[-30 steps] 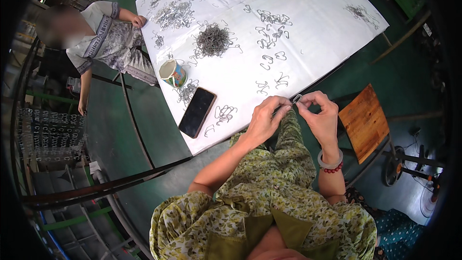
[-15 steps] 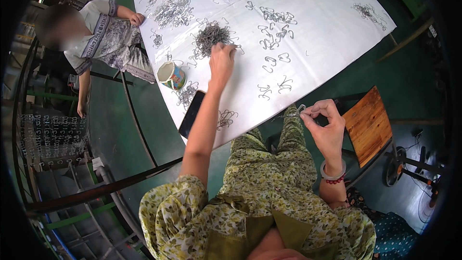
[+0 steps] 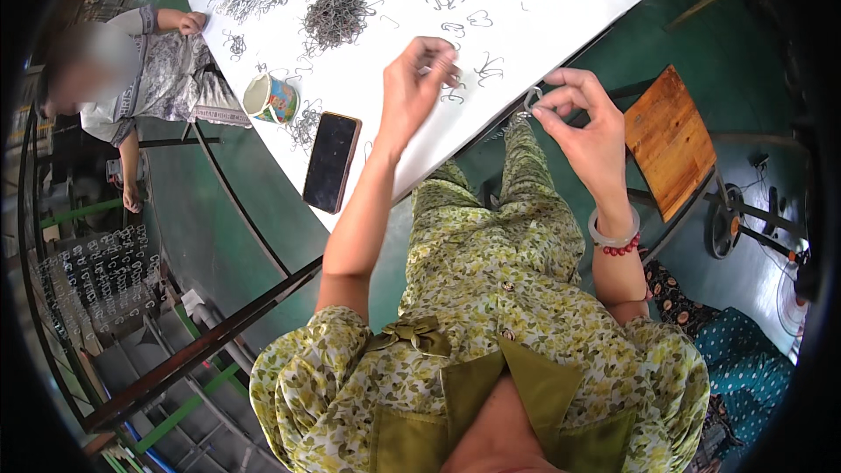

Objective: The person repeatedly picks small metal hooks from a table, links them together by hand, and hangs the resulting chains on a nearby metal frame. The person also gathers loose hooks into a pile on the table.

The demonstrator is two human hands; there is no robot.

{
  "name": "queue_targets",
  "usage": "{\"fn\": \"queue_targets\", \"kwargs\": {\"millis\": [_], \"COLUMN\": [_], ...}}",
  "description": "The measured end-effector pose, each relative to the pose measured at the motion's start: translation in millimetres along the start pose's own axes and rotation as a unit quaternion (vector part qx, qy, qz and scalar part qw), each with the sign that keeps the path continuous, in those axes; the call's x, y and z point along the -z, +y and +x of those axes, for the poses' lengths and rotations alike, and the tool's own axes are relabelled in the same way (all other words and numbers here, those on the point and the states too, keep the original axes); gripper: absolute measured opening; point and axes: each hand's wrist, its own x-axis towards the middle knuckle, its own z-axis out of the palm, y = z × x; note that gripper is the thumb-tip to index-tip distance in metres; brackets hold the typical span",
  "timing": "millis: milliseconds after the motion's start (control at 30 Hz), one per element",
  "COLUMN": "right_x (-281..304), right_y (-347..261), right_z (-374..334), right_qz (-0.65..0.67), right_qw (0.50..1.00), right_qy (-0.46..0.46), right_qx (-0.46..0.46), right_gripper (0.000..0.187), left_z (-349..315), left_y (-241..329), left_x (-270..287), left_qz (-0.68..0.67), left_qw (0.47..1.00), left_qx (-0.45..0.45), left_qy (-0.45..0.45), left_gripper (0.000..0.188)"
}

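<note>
My right hand (image 3: 585, 123), a bangle and red beads at its wrist, pinches a small bent metal wire hook (image 3: 532, 98) just off the table's near edge. My left hand (image 3: 413, 92) hovers over the white table (image 3: 385, 52), fingers curled together and slightly blurred. Whatever its fingertips hold, if anything, I cannot make out. Beside those fingertips lie a few loose wire hooks (image 3: 452, 95), partly hidden by the hand. Further left sits a dense dark pile of wire hooks (image 3: 336, 16). Paired hooks (image 3: 478, 17) lie beyond my left hand.
A black phone (image 3: 332, 163) and a colourful paper tub (image 3: 272, 98) stand near the left edge. Another person (image 3: 166, 70) sits at the left side, one hand on the table. A wooden stool (image 3: 670, 144) is at the right. Hooks hang on a rack (image 3: 101, 280) lower left.
My left hand has left the dark hook pile and come right, nearer my right hand. The right hand still holds its hook. The whole view has shifted, and the phone now shows fully.
</note>
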Motion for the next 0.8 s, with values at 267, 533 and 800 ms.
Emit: {"fn": "queue_targets", "kwargs": {"millis": [267,533,800], "right_x": [-8.9,-9.8,10.5], "right_y": [-4.3,-2.3,45.0], "right_z": [-1.5,-3.3,31.7], "right_qz": [0.044,0.014,0.006], "right_qw": [0.998,0.999,0.999], "right_qy": [0.031,0.043,0.033], "right_qx": [-0.011,0.003,-0.026], "right_gripper": [0.035,0.035,0.025], "left_z": [-41.7,-33.8,-39.1], "left_y": [36.7,49.2,55.3], "left_x": [-54.1,-64.3,-49.3], "left_qz": [0.010,-0.012,-0.014], "left_qw": [0.987,0.993,0.992], "left_qx": [-0.155,-0.121,-0.121], "left_qy": [-0.028,-0.003,-0.033], "left_gripper": [0.009,0.016,0.013]}}
